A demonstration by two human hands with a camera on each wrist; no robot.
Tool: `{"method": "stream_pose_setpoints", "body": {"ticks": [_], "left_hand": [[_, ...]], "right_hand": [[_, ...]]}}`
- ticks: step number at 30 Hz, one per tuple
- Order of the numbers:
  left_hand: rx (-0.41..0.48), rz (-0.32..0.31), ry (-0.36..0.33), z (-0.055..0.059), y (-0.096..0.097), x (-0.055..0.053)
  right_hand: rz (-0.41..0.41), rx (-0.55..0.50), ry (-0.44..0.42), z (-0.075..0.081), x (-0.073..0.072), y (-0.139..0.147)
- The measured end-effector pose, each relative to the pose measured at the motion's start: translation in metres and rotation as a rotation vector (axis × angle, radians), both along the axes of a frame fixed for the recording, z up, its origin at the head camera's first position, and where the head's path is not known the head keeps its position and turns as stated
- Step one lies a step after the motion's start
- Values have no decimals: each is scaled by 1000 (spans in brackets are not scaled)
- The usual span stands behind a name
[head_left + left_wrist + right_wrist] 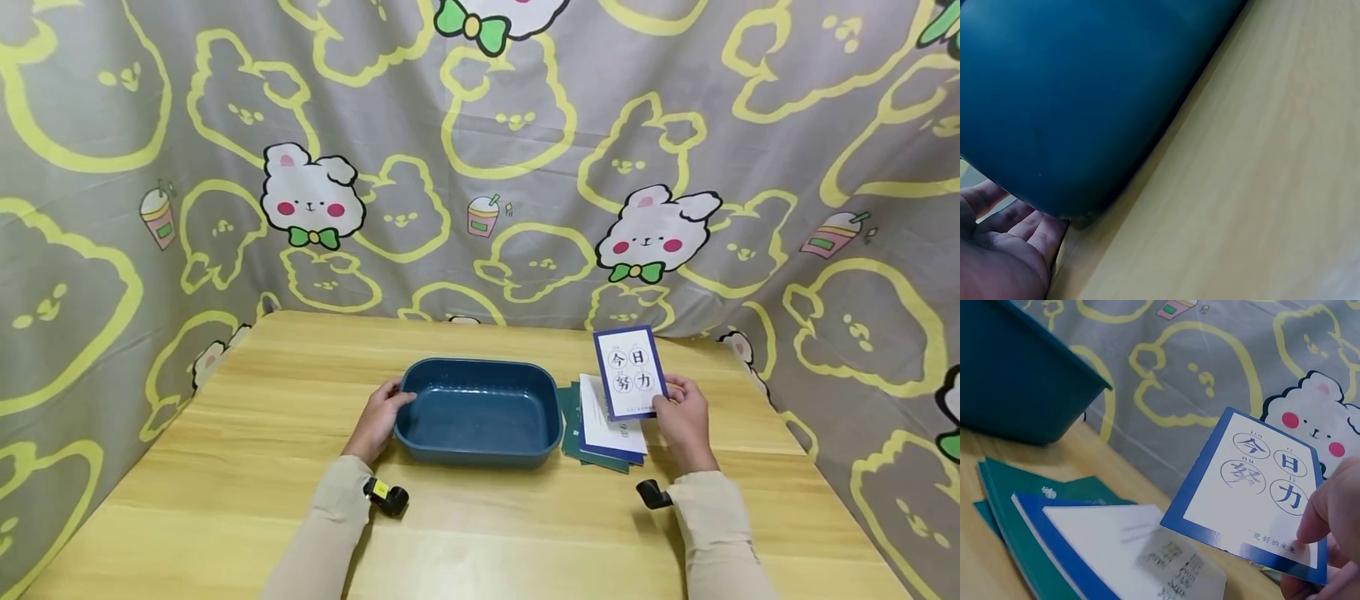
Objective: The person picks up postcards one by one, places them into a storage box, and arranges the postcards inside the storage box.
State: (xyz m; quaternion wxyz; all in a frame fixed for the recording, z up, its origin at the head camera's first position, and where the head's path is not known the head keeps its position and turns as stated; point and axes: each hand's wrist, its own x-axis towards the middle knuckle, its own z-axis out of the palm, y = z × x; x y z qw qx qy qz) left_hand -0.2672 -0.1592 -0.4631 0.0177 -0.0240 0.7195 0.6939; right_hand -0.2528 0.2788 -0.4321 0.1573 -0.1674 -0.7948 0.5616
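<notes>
A dark teal plastic basin [480, 457] sits on the wooden table, its inside bare. My left hand [380, 421] grips the basin's left end, thumb over the rim and fingers against the outer wall; the left wrist view shows those fingers [1041, 234] at the wall's lower part. In my right hand [684, 421] a blue-bordered white card [630, 375] with large Chinese characters is pinched by its lower right corner. Below that card lies a loose stack of cards [600, 425], white, blue and green, just right of the basin. The right wrist view shows the held card [1254, 494] tilted above the stack.
The wooden table [225, 450] runs up to a grey curtain [405, 108] with yellow cartoon outlines and white rabbit heads, which hangs behind and at both sides. A small black camera [388, 497] is strapped at the left wrist, another black one [654, 494] at the right.
</notes>
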Motion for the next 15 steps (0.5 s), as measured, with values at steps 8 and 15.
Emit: {"method": "stream_pose_setpoints", "body": {"ticks": [8, 15], "left_hand": [[-8, -23, -7, 1, 0, -1], [-18, -37, -13, 0, -3, -1]], "right_hand": [[-64, -40, 115, 3, -5, -3], [-49, -40, 156, 16, -11, -9]]}}
